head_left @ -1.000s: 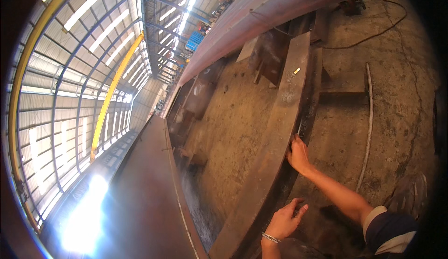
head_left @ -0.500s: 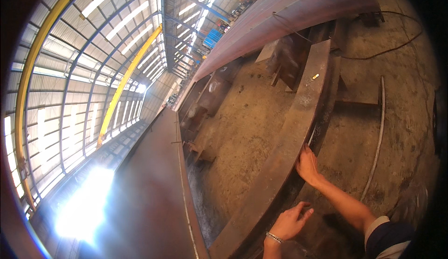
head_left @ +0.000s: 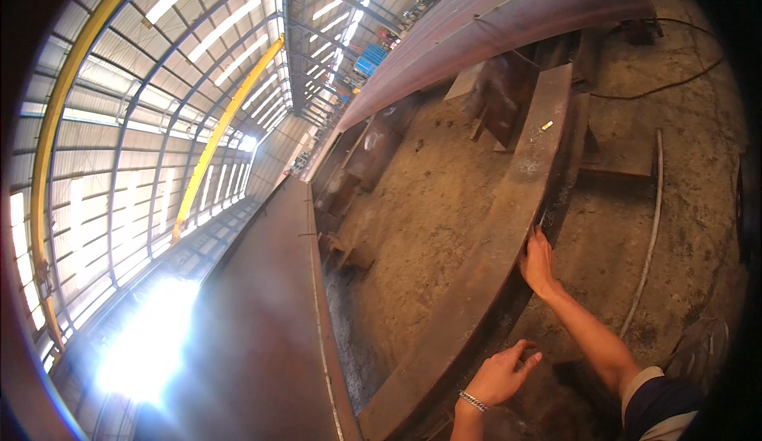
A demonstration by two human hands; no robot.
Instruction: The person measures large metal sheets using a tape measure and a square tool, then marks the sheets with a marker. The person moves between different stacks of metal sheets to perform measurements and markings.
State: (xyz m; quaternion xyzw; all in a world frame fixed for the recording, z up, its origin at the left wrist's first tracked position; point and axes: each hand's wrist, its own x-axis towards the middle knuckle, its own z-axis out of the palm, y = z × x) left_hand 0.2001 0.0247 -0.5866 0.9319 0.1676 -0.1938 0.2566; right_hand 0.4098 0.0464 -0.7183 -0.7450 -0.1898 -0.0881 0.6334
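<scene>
A long brown steel beam (head_left: 476,282) runs from the lower middle toward the upper right. My right hand (head_left: 537,265) is at the beam's right side, fingers bunched just below the top edge. What they hold, if anything, I cannot make out. Lower down, my left hand (head_left: 502,373), with a chain bracelet (head_left: 474,400) on its wrist, hovers beside the beam. Its fingers are apart and it holds nothing. Farther up, a small yellow and white piece (head_left: 547,126) lies on top of the beam.
A large steel plate girder (head_left: 262,306) stands at the left, with another reddish one (head_left: 508,20) across the back. Short steel supports (head_left: 500,103) sit beneath. A pole (head_left: 647,242) and a dark cable (head_left: 659,92) lie on the dirty floor at the right.
My right hand has shifted slightly up and right along the beam's side. My left hand has drifted slightly right, still open. The whole view has shifted a little.
</scene>
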